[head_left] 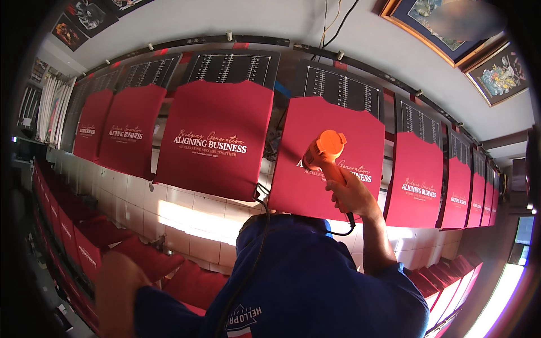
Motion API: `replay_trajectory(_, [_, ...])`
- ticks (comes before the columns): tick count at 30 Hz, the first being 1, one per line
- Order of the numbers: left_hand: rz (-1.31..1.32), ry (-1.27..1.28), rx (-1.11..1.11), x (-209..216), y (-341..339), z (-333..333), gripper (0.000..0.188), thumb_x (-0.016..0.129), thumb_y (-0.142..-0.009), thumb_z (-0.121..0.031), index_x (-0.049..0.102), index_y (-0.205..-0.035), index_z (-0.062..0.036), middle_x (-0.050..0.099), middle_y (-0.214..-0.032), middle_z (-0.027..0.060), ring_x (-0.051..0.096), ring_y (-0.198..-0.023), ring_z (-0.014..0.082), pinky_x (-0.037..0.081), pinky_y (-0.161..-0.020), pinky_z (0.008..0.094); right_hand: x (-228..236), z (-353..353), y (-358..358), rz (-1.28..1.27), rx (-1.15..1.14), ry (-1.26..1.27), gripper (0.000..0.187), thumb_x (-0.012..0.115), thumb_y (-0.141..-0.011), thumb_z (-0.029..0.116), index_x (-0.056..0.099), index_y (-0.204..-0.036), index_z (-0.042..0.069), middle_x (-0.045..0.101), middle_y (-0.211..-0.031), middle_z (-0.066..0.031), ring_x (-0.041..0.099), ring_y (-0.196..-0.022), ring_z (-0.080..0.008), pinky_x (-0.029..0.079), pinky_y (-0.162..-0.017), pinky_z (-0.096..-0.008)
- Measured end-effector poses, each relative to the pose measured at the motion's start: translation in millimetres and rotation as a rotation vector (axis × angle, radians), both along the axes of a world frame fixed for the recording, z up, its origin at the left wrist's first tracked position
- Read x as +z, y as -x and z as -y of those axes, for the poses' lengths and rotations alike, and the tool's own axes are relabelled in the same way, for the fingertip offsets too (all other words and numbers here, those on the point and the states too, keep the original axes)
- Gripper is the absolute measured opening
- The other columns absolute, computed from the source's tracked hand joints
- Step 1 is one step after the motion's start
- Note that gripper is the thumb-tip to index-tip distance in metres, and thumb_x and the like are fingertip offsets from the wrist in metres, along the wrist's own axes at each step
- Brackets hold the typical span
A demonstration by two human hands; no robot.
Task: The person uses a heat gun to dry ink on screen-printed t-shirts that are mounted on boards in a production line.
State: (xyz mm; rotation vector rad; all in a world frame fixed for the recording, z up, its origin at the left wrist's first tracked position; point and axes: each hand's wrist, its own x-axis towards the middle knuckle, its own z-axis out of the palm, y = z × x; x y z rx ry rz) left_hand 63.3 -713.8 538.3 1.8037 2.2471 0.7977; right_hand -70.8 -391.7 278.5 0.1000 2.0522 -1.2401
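Observation:
An orange heat gun [327, 147] is in my right hand [356, 195], whose fingers wrap round its handle. It is above a red shirt panel [332, 121] printed with white and gold lettering, and covers part of that print. Its black cord [344, 233] drops from the handle toward my body. Under the red fabric lies a dark board [344, 87] marked with white scales. My left hand [117, 284] is low at the left, near red panels on the lower row; it is smeared, so its fingers do not show clearly.
More printed red panels [217, 135] on marked boards run left and right along a dark rail [169, 45]. Behind, at the lower left, stands another row of red panels [79, 242]. Tiled floor [191, 225] lies between. Framed pictures [499, 73] hang at the upper right.

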Motion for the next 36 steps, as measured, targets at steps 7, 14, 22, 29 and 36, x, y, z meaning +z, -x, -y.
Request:
replay_trajectory(7, [0.55,-0.485,-0.159,-136,47,-108,0.018,0.059,-0.098,-0.022,0.06,-0.095,-0.0042,0.053,-0.083,0.0088,0.059,-0.082,0.0272,0.048,-0.077,0.0421,8,4,-3,0.033,-0.033,-0.019,0.033,0.061,-0.097,0.023,0.057,-0.123,0.002,0.064,-0.085,-0.0068,0.061,-0.063,-0.0111,0.051,-0.05,-0.0264])
replay_trajectory(14, [0.852,-0.904,-0.692,-127,16,-213,0.017,0.06,-0.096,-0.019,0.064,-0.106,-0.005,0.063,-0.1,0.0102,0.062,-0.098,0.0296,0.049,-0.089,0.0417,-6,-6,-6,-0.011,-0.077,-0.003,0.037,0.061,-0.097,0.025,0.057,-0.127,0.004,0.063,-0.081,-0.007,0.061,-0.061,-0.011,0.05,-0.049,-0.0257])
replay_trajectory(22, [1.013,-1.012,-0.926,-108,-16,-248,0.017,0.061,-0.095,-0.018,0.064,-0.106,-0.0052,0.064,-0.101,0.0102,0.062,-0.099,0.0298,0.049,-0.09,0.0418,0,-8,-10,-0.032,-0.125,0.0,0.038,0.06,-0.097,0.024,0.056,-0.129,0.004,0.062,-0.079,-0.007,0.059,-0.059,-0.011,0.049,-0.049,-0.0256])
replay_trajectory(29, [1.084,-1.055,-1.029,-108,-32,-263,0.017,0.061,-0.095,-0.018,0.064,-0.107,-0.0055,0.064,-0.102,0.0103,0.063,-0.1,0.0299,0.049,-0.09,0.042,6,-9,-15,-0.054,-0.141,-0.042,0.033,0.061,-0.097,0.024,0.057,-0.123,0.003,0.06,-0.075,-0.0071,0.059,-0.056,-0.0111,0.049,-0.047,-0.026])
replay_trajectory(36, [1.122,-1.07,-1.071,-110,-43,-264,0.018,0.061,-0.094,-0.017,0.065,-0.107,-0.0057,0.065,-0.103,0.0104,0.063,-0.101,0.03,0.049,-0.091,0.0421,9,-16,-15,-0.018,-0.122,-0.012,0.031,0.06,-0.097,0.023,0.058,-0.12,0.003,0.059,-0.074,-0.0071,0.058,-0.054,-0.0112,0.048,-0.046,-0.0261])
